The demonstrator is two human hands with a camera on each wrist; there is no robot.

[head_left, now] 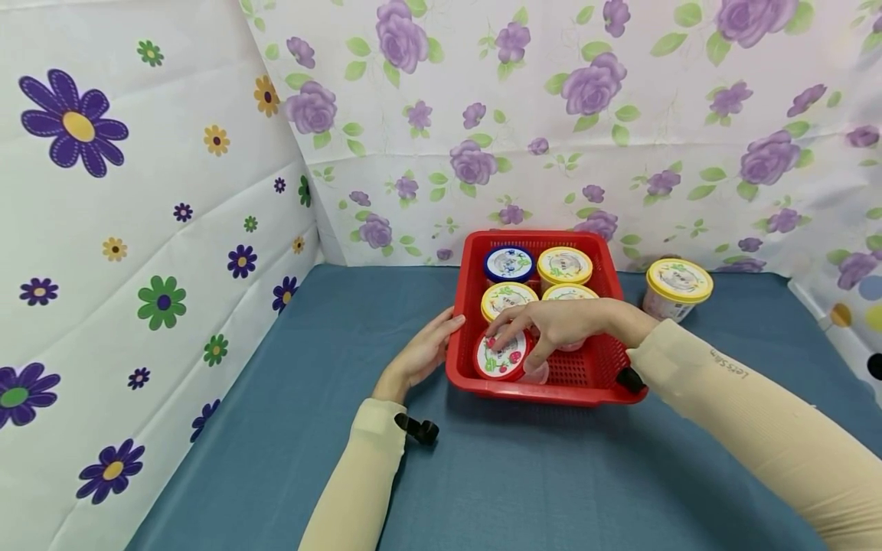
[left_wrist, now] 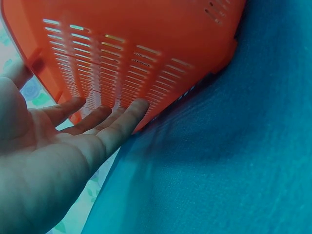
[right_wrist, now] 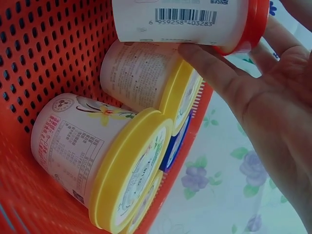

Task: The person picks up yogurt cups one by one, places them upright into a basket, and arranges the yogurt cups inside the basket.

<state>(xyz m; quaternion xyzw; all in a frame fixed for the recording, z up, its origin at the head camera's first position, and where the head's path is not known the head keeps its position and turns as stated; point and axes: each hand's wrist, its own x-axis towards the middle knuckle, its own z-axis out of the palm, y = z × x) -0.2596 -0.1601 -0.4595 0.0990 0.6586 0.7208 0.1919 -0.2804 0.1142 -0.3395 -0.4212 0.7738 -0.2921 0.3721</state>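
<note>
A red-lidded tub (head_left: pixel 501 355) sits in the near left corner of the red plastic basket (head_left: pixel 554 392). My right hand (head_left: pixel 565 325) grips it, fingers over the lid and thumb down along its side. The right wrist view shows the white wall of this red-lidded tub (right_wrist: pixel 170 22) with a barcode, the thumb pressed to it. My left hand (head_left: pixel 423 352) is at the basket's left rim. In the left wrist view, its nearly straight fingers (left_wrist: pixel 124 122) touch the slotted side from outside, and its thumb reaches the rim.
Also in the basket are a blue-lidded tub (head_left: pixel 509 264) and several yellow-lidded tubs (head_left: pixel 565 266). Another yellow-lidded tub (head_left: pixel 678 285) stands outside, right of the basket. Blue cloth (head_left: pixel 524 482) covers the table, and a flowered curtain (head_left: pixel 475 115) hangs behind.
</note>
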